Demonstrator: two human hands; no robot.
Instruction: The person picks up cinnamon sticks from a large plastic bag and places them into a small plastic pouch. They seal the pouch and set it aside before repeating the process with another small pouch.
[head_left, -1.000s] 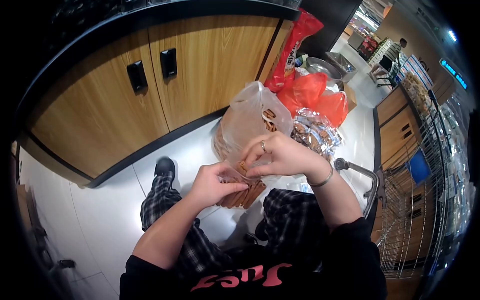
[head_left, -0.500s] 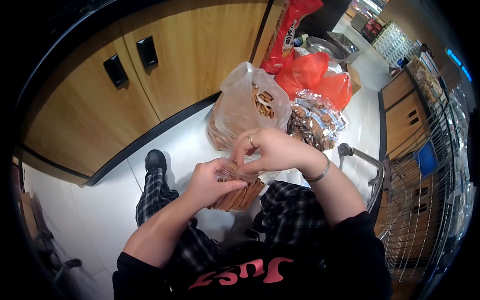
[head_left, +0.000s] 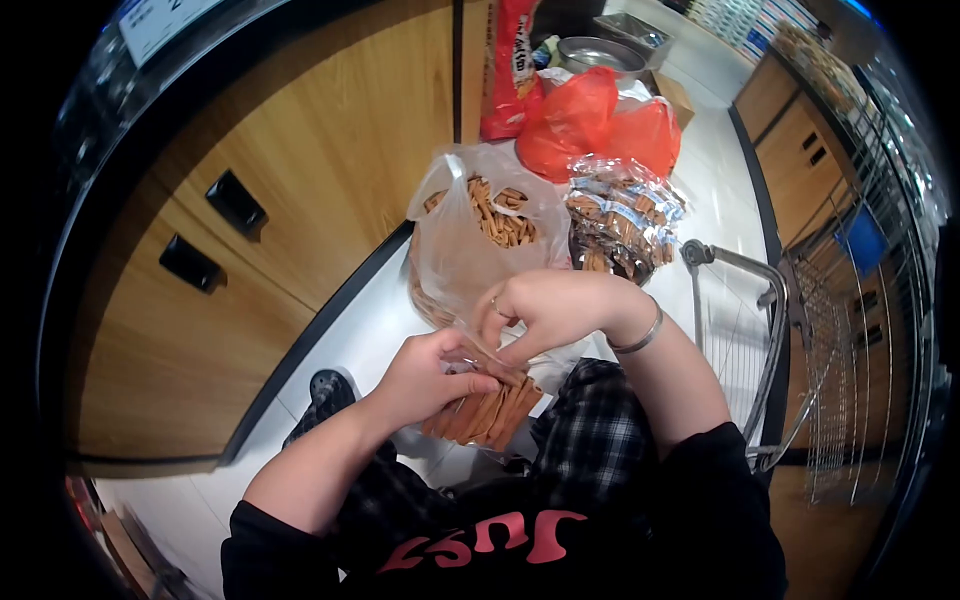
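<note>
My left hand (head_left: 425, 378) is closed on a small clear bag of cinnamon sticks (head_left: 485, 415), its thumb lying across the upper part. The brown sticks lie side by side in it, low between my knees. At the mouth of this bag, my right hand (head_left: 560, 312) pinches the clear plastic between bent fingers; a ring and a bracelet show on it. Just beyond stands a large translucent plastic bag (head_left: 445, 245), open at the top, with loose cinnamon sticks (head_left: 500, 215) inside. Several packed clear packets (head_left: 625, 220) with blue and white labels are heaped to its right.
Red plastic bags (head_left: 570, 130), a red printed sack (head_left: 508, 75) and a metal bowl (head_left: 600, 55) stand farther back. Wooden cabinets (head_left: 330, 130) with black handles run along the left. A wire shopping cart (head_left: 840, 260) is at the right, over the white tiled floor (head_left: 715, 190).
My view has tilted down and turned, so the cabinets and bags sit differently. Both hands stay on the small bag, with the cinnamon sticks now spread slightly wider in view.
</note>
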